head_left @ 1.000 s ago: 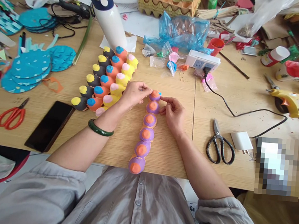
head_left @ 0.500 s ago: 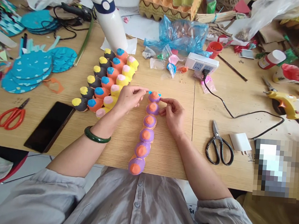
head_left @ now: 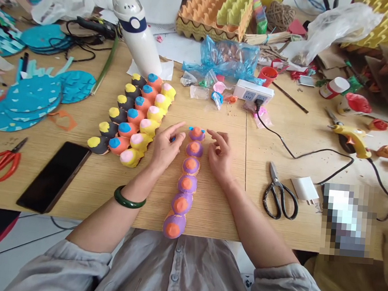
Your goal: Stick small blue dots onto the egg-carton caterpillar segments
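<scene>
A row of purple egg-carton cups with orange tops (head_left: 190, 166) runs lengthwise in front of me. The farthest cup (head_left: 196, 133) carries a small bright blue bit on each side. My left hand (head_left: 167, 147) is beside it on the left, index finger stretched toward it, with a small lump of blue clay (head_left: 173, 139) showing between thumb and curled fingers. On the other side, my right hand (head_left: 219, 154) points its index finger at the cup without touching, the other fingers loosely bent and nothing visible in them.
Painted carton rows (head_left: 132, 116) lie left of my left hand. A phone (head_left: 53, 177) and red-handled scissors (head_left: 3, 162) lie farther left. Black scissors (head_left: 279, 192), a white charger (head_left: 304, 189), a glue gun (head_left: 352, 138) and a power strip (head_left: 253, 93) with its cord are rightward.
Both hands have drawn slightly away from the farthest purple cup, which they were touching or nearly touching. A blue lump now shows in my left hand. The camera view has shifted a little.
</scene>
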`<state>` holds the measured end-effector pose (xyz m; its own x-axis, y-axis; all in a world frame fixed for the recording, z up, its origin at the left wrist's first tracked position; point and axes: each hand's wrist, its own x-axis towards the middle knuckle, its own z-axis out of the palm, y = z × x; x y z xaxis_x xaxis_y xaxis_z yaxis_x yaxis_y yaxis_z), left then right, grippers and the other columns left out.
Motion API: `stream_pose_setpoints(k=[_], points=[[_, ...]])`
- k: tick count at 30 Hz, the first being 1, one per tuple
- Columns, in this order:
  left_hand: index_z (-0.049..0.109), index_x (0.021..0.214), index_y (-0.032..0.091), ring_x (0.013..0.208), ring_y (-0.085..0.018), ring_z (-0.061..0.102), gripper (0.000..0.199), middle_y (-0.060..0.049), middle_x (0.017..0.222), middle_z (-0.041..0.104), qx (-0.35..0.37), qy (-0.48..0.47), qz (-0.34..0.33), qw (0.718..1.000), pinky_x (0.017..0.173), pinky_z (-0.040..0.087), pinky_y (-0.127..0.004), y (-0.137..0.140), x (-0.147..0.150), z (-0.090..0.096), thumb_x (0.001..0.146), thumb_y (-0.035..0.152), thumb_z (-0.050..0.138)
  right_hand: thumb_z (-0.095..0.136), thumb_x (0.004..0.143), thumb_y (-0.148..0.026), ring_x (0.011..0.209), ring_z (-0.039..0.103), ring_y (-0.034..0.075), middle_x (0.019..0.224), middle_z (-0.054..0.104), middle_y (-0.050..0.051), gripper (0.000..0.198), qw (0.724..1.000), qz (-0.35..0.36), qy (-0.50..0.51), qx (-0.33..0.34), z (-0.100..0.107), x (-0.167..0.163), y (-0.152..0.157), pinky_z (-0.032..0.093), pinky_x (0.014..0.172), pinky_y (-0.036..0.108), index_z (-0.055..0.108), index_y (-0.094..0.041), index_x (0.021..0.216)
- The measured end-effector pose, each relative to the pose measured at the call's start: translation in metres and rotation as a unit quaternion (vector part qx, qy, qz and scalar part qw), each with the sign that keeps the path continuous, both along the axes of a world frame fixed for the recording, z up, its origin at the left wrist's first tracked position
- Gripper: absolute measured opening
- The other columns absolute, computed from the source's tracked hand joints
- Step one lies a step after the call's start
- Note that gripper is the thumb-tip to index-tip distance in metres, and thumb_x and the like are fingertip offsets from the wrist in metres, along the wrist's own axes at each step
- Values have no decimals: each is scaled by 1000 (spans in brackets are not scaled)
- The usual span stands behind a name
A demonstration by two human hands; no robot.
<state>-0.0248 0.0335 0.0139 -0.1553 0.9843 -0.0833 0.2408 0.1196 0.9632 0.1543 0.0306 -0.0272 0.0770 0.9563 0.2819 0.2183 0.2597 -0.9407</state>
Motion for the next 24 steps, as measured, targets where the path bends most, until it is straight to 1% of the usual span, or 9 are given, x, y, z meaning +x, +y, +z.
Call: stream_pose_setpoints(k=[2,4,6,8,12,15,18,21,24], points=[[73,139,19,59,-12,56,48,5,67,61,50,75,-5,996,59,51,-20,-2,1,0,95,32,60,51,89,-7,71,52,12,110,60,6,49,999,8,-40,13,0,0,0,52,61,26,74,-27,127],[76,135,20,84,-17,73,43,-3,89,80,98,129,-20,987,81,60,-25,-4,3,0,98,33,59,51,90,-6,69,49,12,110,59,5,52,997,16,-70,16,1,0,-1,51,61,27,74,-28,130],[78,131,19,110,-22,77,40,-8,118,84,135,150,-40,979,100,60,-31,-5,4,0,99,33,57,51,90,-6,69,49,12,110,59,5,54,995,22,-92,15,1,0,-1,52,62,27,74,-28,133],[80,127,19,122,-24,76,38,-9,130,80,154,158,-60,973,109,58,-34,-5,5,-2,101,32,56,50,89,-5,70,50,11,111,59,5,56,993,28,-113,14,2,-1,-2,53,65,29,73,-28,135],[81,126,19,123,-24,77,36,-8,130,80,159,162,-88,970,111,58,-35,-6,4,-4,103,30,56,52,89,-4,70,52,12,112,61,6,59,990,40,-137,20,3,-2,-3,54,67,32,72,-30,137],[80,128,17,124,-23,76,36,-8,131,79,169,163,-74,969,111,58,-33,-6,4,-5,102,29,57,52,92,-8,67,50,12,111,62,6,57,995,28,-97,3,2,-2,-2,54,63,30,68,-30,142],[76,134,19,125,-22,76,39,-7,136,77,160,182,-66,968,111,58,-32,-5,3,-4,102,29,56,54,91,-9,66,52,12,110,64,6,50,997,17,-80,-15,0,-2,1,56,65,31,70,-26,136],[76,134,20,127,-23,74,39,-7,137,77,149,198,-75,966,113,57,-34,-4,3,-4,102,29,56,55,88,-7,74,58,14,112,67,7,48,994,27,-103,-19,-1,-2,4,58,73,33,74,-24,129],[77,132,21,129,-24,74,39,-5,136,78,140,206,-81,965,114,57,-35,-5,3,-4,101,28,55,55,85,-6,82,62,16,114,68,7,52,993,44,-110,-22,0,-1,4,58,76,33,75,-25,129]])
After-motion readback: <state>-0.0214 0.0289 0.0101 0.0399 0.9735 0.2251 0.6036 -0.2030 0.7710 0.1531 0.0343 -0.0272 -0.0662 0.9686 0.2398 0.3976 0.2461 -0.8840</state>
